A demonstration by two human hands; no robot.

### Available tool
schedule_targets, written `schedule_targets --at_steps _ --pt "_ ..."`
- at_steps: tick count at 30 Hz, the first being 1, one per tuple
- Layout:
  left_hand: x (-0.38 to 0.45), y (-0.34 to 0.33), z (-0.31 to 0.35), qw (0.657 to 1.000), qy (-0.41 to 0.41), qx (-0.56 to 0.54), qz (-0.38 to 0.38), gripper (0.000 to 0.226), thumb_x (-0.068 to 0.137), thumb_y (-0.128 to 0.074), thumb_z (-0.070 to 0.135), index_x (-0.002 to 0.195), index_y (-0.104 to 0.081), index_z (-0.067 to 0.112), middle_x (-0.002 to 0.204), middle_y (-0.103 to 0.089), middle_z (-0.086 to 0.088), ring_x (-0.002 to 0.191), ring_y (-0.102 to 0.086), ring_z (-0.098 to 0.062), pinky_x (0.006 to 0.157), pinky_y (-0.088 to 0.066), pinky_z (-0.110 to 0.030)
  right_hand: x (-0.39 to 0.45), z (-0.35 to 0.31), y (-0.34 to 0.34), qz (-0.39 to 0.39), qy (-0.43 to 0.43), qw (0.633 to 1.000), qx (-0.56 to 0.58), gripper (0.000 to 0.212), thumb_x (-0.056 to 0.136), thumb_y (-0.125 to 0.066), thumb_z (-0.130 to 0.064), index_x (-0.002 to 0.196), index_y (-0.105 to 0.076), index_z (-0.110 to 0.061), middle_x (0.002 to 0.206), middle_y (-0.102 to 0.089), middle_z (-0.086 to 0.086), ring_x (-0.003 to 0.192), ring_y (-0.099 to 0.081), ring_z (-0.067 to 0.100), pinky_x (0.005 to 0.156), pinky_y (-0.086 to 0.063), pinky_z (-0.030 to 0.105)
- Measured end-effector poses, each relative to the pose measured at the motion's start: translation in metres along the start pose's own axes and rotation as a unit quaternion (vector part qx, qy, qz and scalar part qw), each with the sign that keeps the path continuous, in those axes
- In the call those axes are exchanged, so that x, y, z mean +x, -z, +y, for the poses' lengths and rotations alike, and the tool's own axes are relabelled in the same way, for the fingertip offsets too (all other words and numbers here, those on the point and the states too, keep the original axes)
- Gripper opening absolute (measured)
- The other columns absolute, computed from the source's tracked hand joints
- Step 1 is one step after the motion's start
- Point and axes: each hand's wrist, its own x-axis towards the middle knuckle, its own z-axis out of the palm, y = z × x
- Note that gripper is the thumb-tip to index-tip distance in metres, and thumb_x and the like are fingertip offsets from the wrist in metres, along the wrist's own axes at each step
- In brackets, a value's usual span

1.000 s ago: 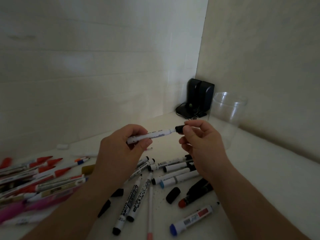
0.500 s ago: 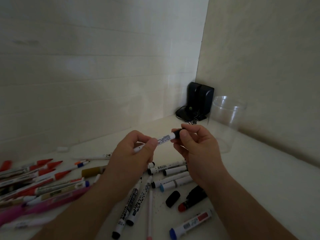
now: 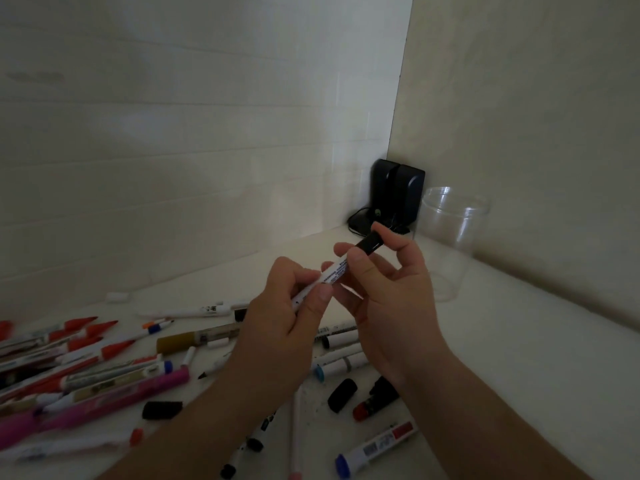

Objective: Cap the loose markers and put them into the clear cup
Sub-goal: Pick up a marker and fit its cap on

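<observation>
We hold the white marker (image 3: 334, 275) in both hands, left hand (image 3: 287, 306) gripping its barrel, right hand (image 3: 388, 292) pinching the black cap (image 3: 371, 242); its long axis points up-right toward the clear cup (image 3: 450, 237), nearer our right hand.

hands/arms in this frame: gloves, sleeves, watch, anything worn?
Nothing worn that shows. The left hand and the right hand are bare, no gloves, no rings or watch visible. Both forearms are bare down to the frame's bottom edge, with no sleeve in view. Short, unpainted nails. Lighting is dim.
</observation>
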Motion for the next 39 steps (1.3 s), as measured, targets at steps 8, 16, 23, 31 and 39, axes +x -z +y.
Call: schedule_targets --at_steps 8,16,23,31,39 --pt "0.007 -0.004 -0.017 0.965 -0.085 0.223 -0.108 0.046 0.098 -0.044 0.055 0.143 -0.043 0.05 0.111 -0.055 0.034 0.109 -0.046 0.005 0.089 -0.042 -0.021 0.034 -0.088 0.033 0.068 0.155 0.971 -0.169 0.036 0.095 -0.064 0.006 0.118 -0.061 -0.021 0.1 -0.078 0.012 0.094 -0.076 0.031 0.08 -0.063 0.043" --pt "0.014 -0.002 -0.051 0.929 -0.039 0.346 -0.126 0.028 0.088 -0.051 0.054 0.107 -0.07 0.047 0.101 -0.067 0.025 0.099 -0.058 -0.011 0.083 -0.052 -0.036 0.113 -0.15 0.074 0.177 0.323 0.818 -0.441 0.028 0.095 -0.067 -0.018 0.109 -0.05 -0.034 0.098 -0.072 -0.009 0.077 -0.074 0.012 0.079 -0.061 0.041" --pt "0.014 -0.006 -0.052 0.922 -0.021 0.362 -0.132 0.031 0.087 -0.049 0.052 0.108 -0.071 0.046 0.108 -0.068 0.023 0.107 -0.058 -0.012 0.089 -0.045 -0.038 0.127 -0.106 0.093 0.108 0.198 0.626 -0.747 0.009 0.096 -0.057 -0.037 0.099 -0.054 -0.029 0.091 -0.069 -0.007 0.091 -0.061 0.022 0.087 -0.041 0.041" --pt "0.014 -0.009 -0.054 0.92 0.001 0.368 -0.137 0.028 0.09 -0.054 0.045 0.107 -0.075 0.041 0.108 -0.071 0.019 0.107 -0.058 -0.018 0.088 -0.042 -0.04 0.13 -0.095 0.1 0.093 0.146 0.592 -0.787 0.041 0.099 -0.032 -0.049 0.076 -0.054 -0.022 0.074 -0.07 -0.004 0.078 -0.061 0.023 0.085 -0.041 0.042" --pt "0.017 -0.008 -0.051 0.901 0.036 0.4 -0.164 0.043 0.088 -0.037 0.053 0.109 -0.074 0.043 0.115 -0.067 0.021 0.115 -0.051 -0.016 0.096 -0.039 -0.038 0.088 -0.102 0.077 0.118 0.418 0.658 -0.616 0.014 0.096 -0.059 -0.025 0.087 -0.068 -0.02 0.086 -0.064 -0.011 0.085 -0.057 0.017 0.084 -0.045 0.032"
